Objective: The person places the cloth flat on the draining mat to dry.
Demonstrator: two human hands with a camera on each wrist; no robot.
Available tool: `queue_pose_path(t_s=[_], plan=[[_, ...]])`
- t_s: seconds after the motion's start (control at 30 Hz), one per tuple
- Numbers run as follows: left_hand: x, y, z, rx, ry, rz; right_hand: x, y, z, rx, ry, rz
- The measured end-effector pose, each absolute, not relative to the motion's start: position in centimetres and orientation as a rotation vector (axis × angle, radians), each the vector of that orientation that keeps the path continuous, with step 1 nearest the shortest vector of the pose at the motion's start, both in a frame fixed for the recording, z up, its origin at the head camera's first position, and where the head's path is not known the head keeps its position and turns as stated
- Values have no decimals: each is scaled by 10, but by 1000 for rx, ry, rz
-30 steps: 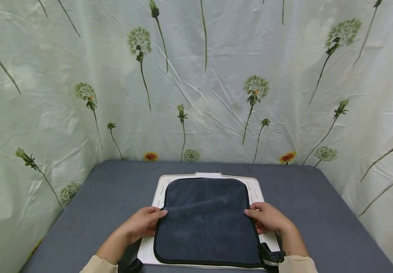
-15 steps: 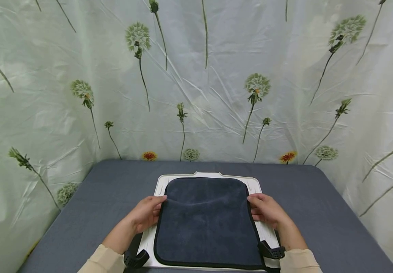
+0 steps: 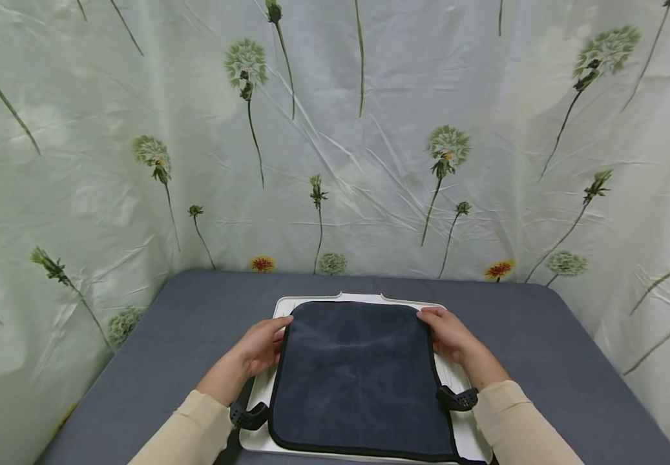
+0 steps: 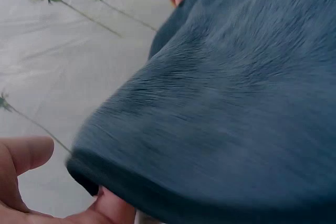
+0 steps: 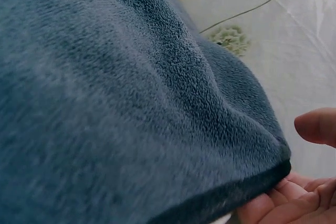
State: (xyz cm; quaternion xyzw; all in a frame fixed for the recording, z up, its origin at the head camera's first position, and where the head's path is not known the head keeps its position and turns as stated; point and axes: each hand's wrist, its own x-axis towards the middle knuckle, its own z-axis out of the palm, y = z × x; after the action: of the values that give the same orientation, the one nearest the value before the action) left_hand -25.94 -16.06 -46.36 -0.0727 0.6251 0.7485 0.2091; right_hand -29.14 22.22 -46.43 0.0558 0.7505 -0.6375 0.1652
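A dark blue-grey plush cloth [image 3: 358,381] with black edging lies spread over a white board [image 3: 470,431]. At its left edge, near the far corner, is my left hand [image 3: 261,347]. The left wrist view shows that hand's fingers [image 4: 113,205] under the bound edge and its thumb raised apart from the cloth. My right hand [image 3: 451,336] is by the far right corner. Its fingers [image 5: 283,203] also reach beneath the edging, while the thumb [image 5: 317,126] stands off the fabric. Most of the board is hidden by the cloth.
The board rests on a grey-covered table [image 3: 544,374]. Behind and beside the table hangs a pale curtain [image 3: 381,161] printed with dandelions. Black wrist bands [image 3: 249,416] sit on both wrists.
Both hands have moved along the cloth's side edges toward its far corners. The crease across the cloth has shifted away from me and flattened. The board stays in place.
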Motion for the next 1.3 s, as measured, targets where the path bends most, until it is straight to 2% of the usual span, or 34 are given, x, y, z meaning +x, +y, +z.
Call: queue_pose_path(t_s=[0.53,0.93,1.3], plan=[[-316,-150,-466,-449,2021,1957,-312,213,-466,210,2176,-1919],[-324,-149,-450,-532,2122,1936,-324,208,-454,205,2322,-1921],[-329,-153,-451,-446,2379,1825,-335,206,-462,253,2589,-1744]])
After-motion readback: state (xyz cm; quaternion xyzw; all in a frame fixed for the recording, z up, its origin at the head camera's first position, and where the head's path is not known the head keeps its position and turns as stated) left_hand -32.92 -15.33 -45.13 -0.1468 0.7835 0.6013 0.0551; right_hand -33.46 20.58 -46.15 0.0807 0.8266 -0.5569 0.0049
